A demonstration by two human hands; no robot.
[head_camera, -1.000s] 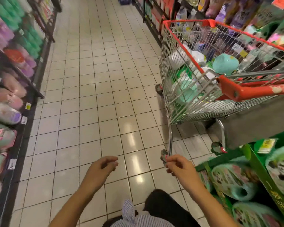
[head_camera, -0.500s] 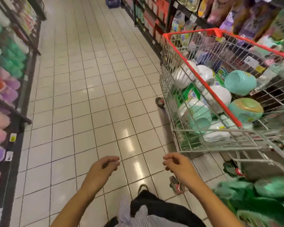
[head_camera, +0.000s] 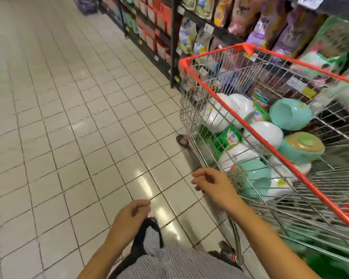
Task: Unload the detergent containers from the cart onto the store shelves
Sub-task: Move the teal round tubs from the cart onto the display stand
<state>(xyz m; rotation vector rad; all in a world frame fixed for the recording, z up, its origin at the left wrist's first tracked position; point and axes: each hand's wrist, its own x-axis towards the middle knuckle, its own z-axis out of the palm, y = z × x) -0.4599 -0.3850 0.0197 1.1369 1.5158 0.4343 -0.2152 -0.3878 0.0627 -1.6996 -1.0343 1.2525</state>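
Observation:
A wire shopping cart point(head_camera: 250, 125) with a red rim stands on the right, filled with round detergent containers. Several are white point(head_camera: 264, 135) and some are teal, one lying on its side point(head_camera: 290, 117) and one showing a tan lid point(head_camera: 301, 150). Green packs point(head_camera: 228, 137) lie among them. My right hand point(head_camera: 212, 183) hovers just left of the cart's near side, fingers loosely curled, holding nothing. My left hand point(head_camera: 132, 217) hangs lower over the floor and my foot, also loosely curled and empty.
Store shelves point(head_camera: 210, 27) with bags and boxes run along the right behind the cart. A tiled aisle floor point(head_camera: 79, 127) stretches left and ahead. A cart wheel point(head_camera: 182, 139) sits on the floor. My sandalled foot point(head_camera: 149, 234) is below my left hand.
The view has swung right and closer to the cart. My right hand has risen toward the cart's side; my left hand has dropped lower. The left shelves have left the view.

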